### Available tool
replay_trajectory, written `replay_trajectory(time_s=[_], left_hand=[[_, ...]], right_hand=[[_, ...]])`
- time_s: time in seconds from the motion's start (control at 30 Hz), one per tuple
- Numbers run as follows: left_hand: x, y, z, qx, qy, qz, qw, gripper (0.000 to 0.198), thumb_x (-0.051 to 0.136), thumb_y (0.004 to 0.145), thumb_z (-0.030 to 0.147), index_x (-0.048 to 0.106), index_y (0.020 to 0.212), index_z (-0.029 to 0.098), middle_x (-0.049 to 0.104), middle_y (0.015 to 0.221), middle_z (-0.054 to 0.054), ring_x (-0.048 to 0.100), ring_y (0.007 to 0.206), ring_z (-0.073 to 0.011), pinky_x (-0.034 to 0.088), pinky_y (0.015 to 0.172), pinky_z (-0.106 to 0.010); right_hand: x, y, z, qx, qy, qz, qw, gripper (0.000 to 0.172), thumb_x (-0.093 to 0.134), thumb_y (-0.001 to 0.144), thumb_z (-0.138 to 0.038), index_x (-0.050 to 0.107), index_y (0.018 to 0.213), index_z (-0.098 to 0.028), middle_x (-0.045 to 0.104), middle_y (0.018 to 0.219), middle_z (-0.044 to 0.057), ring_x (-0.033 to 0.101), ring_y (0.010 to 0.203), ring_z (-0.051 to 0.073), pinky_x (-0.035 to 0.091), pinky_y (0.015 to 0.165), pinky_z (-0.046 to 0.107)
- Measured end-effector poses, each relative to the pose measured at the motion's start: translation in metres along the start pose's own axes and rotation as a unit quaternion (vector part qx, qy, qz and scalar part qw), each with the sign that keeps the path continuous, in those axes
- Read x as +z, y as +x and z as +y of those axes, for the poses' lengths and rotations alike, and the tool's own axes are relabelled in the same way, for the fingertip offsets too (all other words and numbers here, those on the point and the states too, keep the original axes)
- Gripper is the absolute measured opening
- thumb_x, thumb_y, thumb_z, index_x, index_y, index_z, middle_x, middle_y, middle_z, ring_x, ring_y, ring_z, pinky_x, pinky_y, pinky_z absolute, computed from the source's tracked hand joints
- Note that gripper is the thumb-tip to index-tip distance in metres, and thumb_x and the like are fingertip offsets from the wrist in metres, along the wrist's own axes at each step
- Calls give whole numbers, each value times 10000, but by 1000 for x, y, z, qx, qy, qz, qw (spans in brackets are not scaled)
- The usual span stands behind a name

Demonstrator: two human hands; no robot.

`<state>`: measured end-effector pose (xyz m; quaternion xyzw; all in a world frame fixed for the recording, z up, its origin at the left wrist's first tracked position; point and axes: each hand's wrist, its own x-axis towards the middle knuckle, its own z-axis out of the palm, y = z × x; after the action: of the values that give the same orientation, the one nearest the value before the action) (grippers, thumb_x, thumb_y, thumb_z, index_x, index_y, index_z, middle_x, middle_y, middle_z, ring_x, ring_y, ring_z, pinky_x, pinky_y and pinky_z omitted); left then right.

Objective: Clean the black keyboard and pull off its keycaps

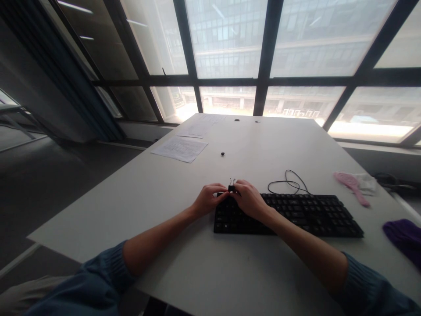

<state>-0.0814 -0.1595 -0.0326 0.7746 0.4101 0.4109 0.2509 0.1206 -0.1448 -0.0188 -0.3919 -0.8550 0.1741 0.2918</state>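
Note:
A black keyboard [305,214] lies on the white table [158,193], its cable [289,182] looped behind it. My two hands meet over the keyboard's far left corner. Between their fingertips is a small black binder clip [232,186] with its wire handles up. My left hand [209,199] pinches at the clip from the left. My right hand [250,199] covers the keys and grips the clip from the right. Whether the clip bites the keyboard's edge is too small to tell.
A second small black clip [222,153] lies farther back on the table. Printed sheets [180,148] and more papers [200,128] are at the far left. A pink hairbrush [351,184] and purple cloth [404,237] lie right. Windows rise behind the table's far edge.

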Motion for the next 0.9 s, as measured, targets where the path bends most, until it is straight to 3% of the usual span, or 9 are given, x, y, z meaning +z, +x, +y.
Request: replay_trajectory(time_s=[0.27, 0.47, 0.57, 0.7, 0.9], left_hand=[[0, 1, 3, -16, -3, 6, 1000, 220, 631, 934, 340, 787, 950, 185, 764, 943, -77, 704, 873, -208, 540, 825, -313], [9, -5, 15, -80, 4, 3, 997, 286, 627, 915, 301, 711, 1162, 185, 744, 1123, -73, 688, 1023, -223, 535, 895, -321], [15, -7, 20, -83, 30, 7, 996, 252, 675, 878, 285, 714, 1110, 194, 751, 1089, -50, 684, 1001, -222, 511, 926, -325], [17, -7, 19, -88, 34, 11, 996, 198, 622, 930, 346, 740, 987, 198, 760, 962, -20, 683, 887, -199, 505, 836, -295], [17, -6, 15, -81, 43, 10, 996, 169, 648, 916, 318, 745, 1002, 210, 755, 951, -14, 676, 869, -186, 487, 813, -283]], right_hand=[[-2, 9, 3, -16, 97, 17, 995, 108, 646, 914, -201, 641, 807, -186, 648, 817, 22, 566, 732, 153, 404, 689, 264], [5, 11, 9, -23, 120, 28, 992, 171, 648, 902, -180, 622, 733, -175, 635, 751, 13, 538, 668, 141, 385, 644, 255], [7, 10, 12, -43, 122, 39, 991, 177, 643, 907, -176, 624, 731, -176, 629, 747, 18, 548, 693, 149, 393, 660, 256], [10, 7, 13, -67, 117, 54, 989, 143, 636, 897, -138, 640, 760, -179, 639, 786, 30, 562, 736, 160, 403, 689, 260], [13, 6, 16, -51, 160, 61, 984, 177, 633, 904, -161, 632, 728, -176, 625, 745, 17, 543, 681, 146, 402, 655, 256]])
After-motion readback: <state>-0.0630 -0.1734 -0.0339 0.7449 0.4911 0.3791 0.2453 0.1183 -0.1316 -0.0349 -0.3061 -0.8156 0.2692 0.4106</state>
